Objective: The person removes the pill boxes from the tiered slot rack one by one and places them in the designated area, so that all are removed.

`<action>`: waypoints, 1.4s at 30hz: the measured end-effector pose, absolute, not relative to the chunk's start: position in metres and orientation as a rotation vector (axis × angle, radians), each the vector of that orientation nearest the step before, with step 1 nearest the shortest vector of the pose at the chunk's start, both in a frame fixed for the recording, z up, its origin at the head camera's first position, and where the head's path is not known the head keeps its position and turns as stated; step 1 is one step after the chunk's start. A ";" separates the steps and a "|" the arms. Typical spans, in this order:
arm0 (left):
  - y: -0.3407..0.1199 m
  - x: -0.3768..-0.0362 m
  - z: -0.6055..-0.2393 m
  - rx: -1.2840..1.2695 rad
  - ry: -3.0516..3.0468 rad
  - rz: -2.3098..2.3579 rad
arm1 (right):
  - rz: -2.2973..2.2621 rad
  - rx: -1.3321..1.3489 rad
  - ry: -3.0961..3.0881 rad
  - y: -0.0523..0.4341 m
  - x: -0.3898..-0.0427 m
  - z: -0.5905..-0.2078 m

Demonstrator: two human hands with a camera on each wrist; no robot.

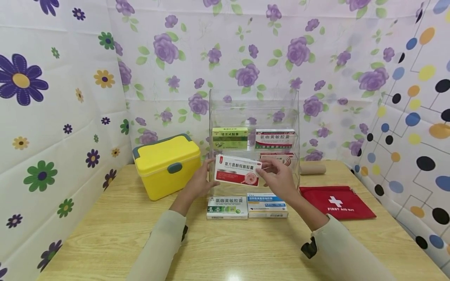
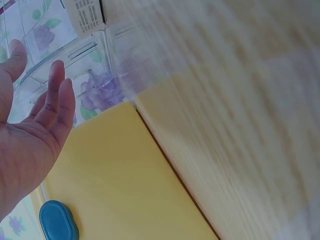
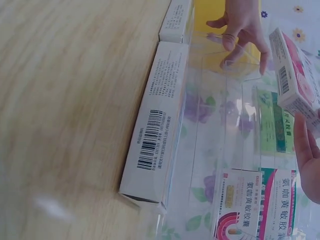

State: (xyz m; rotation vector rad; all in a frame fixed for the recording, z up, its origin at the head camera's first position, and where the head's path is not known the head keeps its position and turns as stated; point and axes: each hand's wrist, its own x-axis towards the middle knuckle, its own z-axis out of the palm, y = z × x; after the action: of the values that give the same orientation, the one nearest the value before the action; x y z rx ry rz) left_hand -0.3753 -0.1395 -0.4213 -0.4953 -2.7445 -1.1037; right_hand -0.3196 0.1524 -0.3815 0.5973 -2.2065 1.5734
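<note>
Forearms (image 1: 182, 201) in pale sleeves (image 1: 158, 242) extended forward. Bare left hand (image 1: 200, 178): fingers (image 2: 53, 92) loosely bent. Bare right hand (image 1: 279, 177): apparently pinching, grip partly hidden.

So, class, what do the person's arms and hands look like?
The left sleeve and right sleeve are long, plain and pale beige. A black strap-like piece shows near each wrist. The left hand and right hand wear no gloves.

From the head we look forward and down over the pale wood-grain table (image 1: 218, 242); nearer, tilted sideways, our wrist views share the clear plastic tiered rack (image 1: 253, 109).
</note>
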 end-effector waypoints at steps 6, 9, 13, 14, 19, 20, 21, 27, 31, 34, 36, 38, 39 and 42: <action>-0.141 -0.376 -0.421 -0.516 -2.735 -1.068 | 1.555 0.651 -2.239 0.156 -0.312 -0.386; -0.142 -0.375 -0.420 -0.524 -2.735 -1.062 | 1.540 0.668 -2.266 0.157 -0.308 -0.387; -0.141 -0.375 -0.420 -0.524 -2.754 -1.044 | 1.506 0.677 -2.311 0.159 -0.305 -0.393; -0.142 -0.376 -0.420 -0.524 -2.756 -1.047 | 1.495 0.683 -2.322 0.160 -0.304 -0.395; -0.142 -0.376 -0.420 -0.530 -2.750 -1.076 | 1.463 0.710 -2.377 0.159 -0.302 -0.401; -0.142 -0.376 -0.420 -0.527 -2.751 -1.075 | 1.465 0.715 -2.387 0.159 -0.301 -0.402; -0.142 -0.376 -0.420 -0.527 -2.751 -1.072 | 1.462 0.720 -2.400 0.159 -0.300 -0.403; -0.143 -0.377 -0.422 -0.517 -2.751 -1.057 | 1.484 0.747 -2.462 0.158 -0.298 -0.410; -0.142 -0.377 -0.422 -0.518 -2.748 -1.071 | 1.510 0.786 -2.488 0.157 -0.298 -0.415; -0.141 -0.376 -0.422 -0.515 -2.750 -1.084 | 1.509 0.841 -2.512 0.157 -0.297 -0.417; -0.141 -0.376 -0.422 -0.516 -2.752 -1.081 | 1.510 0.876 -2.522 0.157 -0.296 -0.418; -0.141 -0.376 -0.422 -0.519 -2.750 -1.082 | 1.509 0.900 -2.534 0.157 -0.295 -0.420; -0.141 -0.376 -0.422 -0.519 -2.750 -1.079 | 1.506 0.906 -2.542 0.157 -0.295 -0.420; -0.141 -0.376 -0.422 -0.522 -2.748 -1.079 | 1.484 0.918 -2.573 0.156 -0.293 -0.422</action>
State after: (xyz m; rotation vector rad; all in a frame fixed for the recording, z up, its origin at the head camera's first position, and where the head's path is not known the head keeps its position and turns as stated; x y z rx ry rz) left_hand -0.3761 -0.1411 -0.4217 -0.5223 -2.7478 -1.0794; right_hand -0.2931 0.1559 -0.4217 0.9176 -2.5730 1.4843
